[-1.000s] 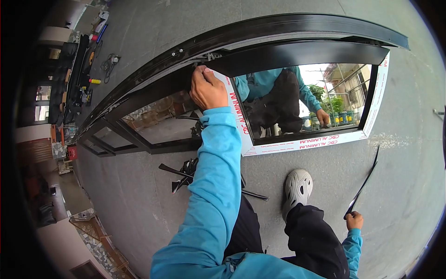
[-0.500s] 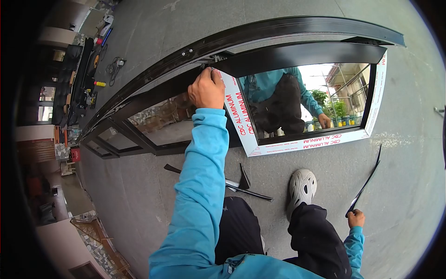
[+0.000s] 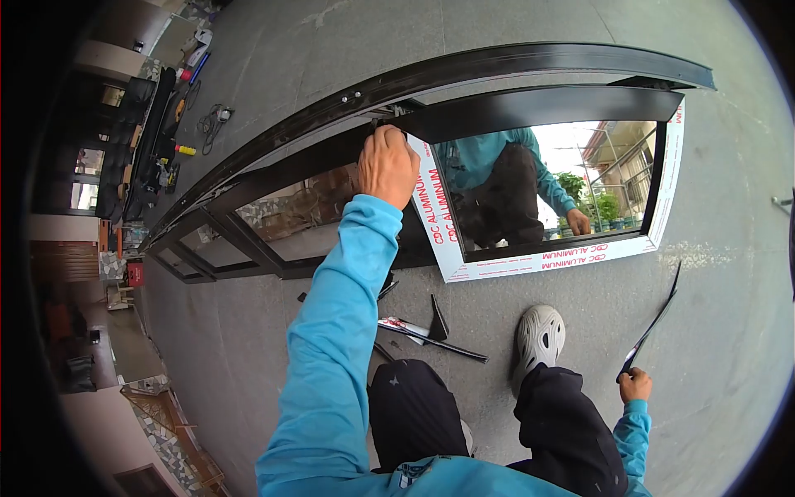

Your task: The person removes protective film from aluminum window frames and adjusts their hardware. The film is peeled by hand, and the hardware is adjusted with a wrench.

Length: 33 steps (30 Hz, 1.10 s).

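Observation:
My left hand (image 3: 387, 167) is closed at the upper left corner of a black-framed window panel (image 3: 530, 114). Its fingertips are curled at the frame's edge and partly hidden, beside the white protective tape (image 3: 447, 248) with red CDC ALUMINUM lettering. The dark glass (image 3: 497, 199) reflects a person in a blue top. Low on the right, my right hand (image 3: 635, 385) grips the near end of a thin black strip (image 3: 654, 325), which points up and away over the floor.
A long black frame rail (image 3: 530, 60) curves behind the panel. More framed window sections (image 3: 290, 207) continue leftward. Black offcuts (image 3: 439, 319) lie on the grey floor near my feet, one in a grey clog (image 3: 540, 338). A corded power tool (image 3: 217, 120) and other tools lie far left.
My view has shifted slightly, so the panel appears a little lower and my left hand farther right, still at the same corner. My right hand keeps the strip almost in place.

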Each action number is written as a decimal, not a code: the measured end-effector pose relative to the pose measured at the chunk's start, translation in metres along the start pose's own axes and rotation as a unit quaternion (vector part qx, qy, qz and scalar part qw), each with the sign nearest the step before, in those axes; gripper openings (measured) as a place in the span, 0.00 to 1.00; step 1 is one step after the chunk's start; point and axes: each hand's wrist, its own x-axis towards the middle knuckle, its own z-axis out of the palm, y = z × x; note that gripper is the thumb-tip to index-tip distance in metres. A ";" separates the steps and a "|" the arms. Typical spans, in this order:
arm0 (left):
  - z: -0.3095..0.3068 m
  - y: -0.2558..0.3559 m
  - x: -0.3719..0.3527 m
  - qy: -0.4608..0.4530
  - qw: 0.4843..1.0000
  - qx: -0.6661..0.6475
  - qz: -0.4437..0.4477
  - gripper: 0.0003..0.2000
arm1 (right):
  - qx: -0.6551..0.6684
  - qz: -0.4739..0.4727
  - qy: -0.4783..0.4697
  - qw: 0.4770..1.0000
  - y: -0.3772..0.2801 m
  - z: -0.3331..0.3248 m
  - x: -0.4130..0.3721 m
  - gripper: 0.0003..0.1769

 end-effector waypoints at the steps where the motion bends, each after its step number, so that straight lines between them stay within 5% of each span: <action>1: -0.001 0.004 -0.004 0.002 1.000 0.000 -0.003 0.08 | -0.035 -0.016 0.015 0.999 -0.005 -0.005 0.000 0.13; 4: -0.009 0.020 -0.020 -0.059 0.949 -0.201 -0.235 0.09 | -0.119 -0.117 0.128 0.978 -0.073 -0.050 -0.025 0.09; 6: -0.023 0.053 -0.044 -0.105 0.932 -0.238 -0.253 0.08 | -0.048 -0.276 0.179 0.943 -0.108 -0.070 -0.028 0.07; 10: -0.082 0.125 -0.149 -0.240 0.855 -0.391 -0.240 0.06 | 0.093 -0.599 -0.055 0.793 -0.224 -0.103 -0.045 0.13; 14: -0.193 0.172 -0.204 -0.328 0.776 -0.465 -0.274 0.06 | 0.071 -0.742 -0.236 0.624 -0.325 -0.072 -0.093 0.31; 16: -0.259 0.185 -0.194 -0.319 0.650 -0.632 -0.275 0.07 | 0.059 -0.759 -0.361 0.538 -0.336 -0.034 -0.111 0.31; 17: -0.283 0.196 -0.193 -0.279 0.725 -0.595 -0.206 0.05 | 0.059 -0.755 -0.370 0.538 -0.335 -0.030 -0.129 0.31; 19: -0.288 0.167 -0.181 -0.196 0.766 -0.551 -0.266 0.04 | 0.007 -0.685 -0.518 0.512 -0.339 -0.034 -0.157 0.25; 21: -0.259 0.132 -0.205 -0.122 0.732 -0.522 -0.421 0.10 | 0.110 -0.665 -0.457 0.581 -0.355 -0.063 -0.170 0.15; 22: -0.244 0.122 -0.207 -0.059 0.814 -0.461 -0.349 0.16 | 0.164 -0.643 -0.404 0.629 -0.367 -0.087 -0.173 0.14; 23: -0.215 0.130 -0.232 -0.030 0.683 -0.591 -0.428 0.25 | 0.209 -0.581 -0.391 0.683 -0.373 -0.098 -0.170 0.11; 24: -0.202 0.137 -0.233 -0.039 0.619 -0.666 -0.414 0.32 | 0.264 -0.498 -0.382 0.732 -0.378 -0.111 -0.178 0.09; 25: -0.206 0.145 -0.217 -0.099 0.584 -0.715 -0.371 0.34 | 0.277 -0.694 -0.177 0.641 -0.388 -0.109 -0.168 0.09; 26: -0.201 0.161 -0.205 -0.125 0.504 -0.763 -0.385 0.32 | 0.297 -0.643 -0.192 0.679 -0.386 -0.106 -0.164 0.08; 27: -0.188 0.178 -0.203 -0.126 0.515 -0.759 -0.378 0.31 | 0.320 -0.589 -0.205 0.713 -0.384 -0.104 -0.160 0.09; 28: -0.168 0.192 -0.204 -0.117 0.405 -0.796 -0.434 0.28 | 0.371 -0.443 -0.313 0.753 -0.374 -0.097 -0.153 0.09; 30: -0.127 0.203 -0.202 -0.076 0.157 -0.840 -0.514 0.23 | 0.463 -0.357 -0.300 0.754 -0.361 -0.107 -0.147 0.13; 32: -0.077 0.188 -0.218 -0.129 0.261 -0.772 -0.565 0.16 | 0.488 -0.336 -0.251 0.765 -0.335 -0.139 -0.144 0.20; 33: -0.045 0.178 -0.229 -0.089 0.267 -0.655 -0.701 0.15 | 0.450 -0.331 -0.197 0.805 -0.325 -0.170 -0.154 0.23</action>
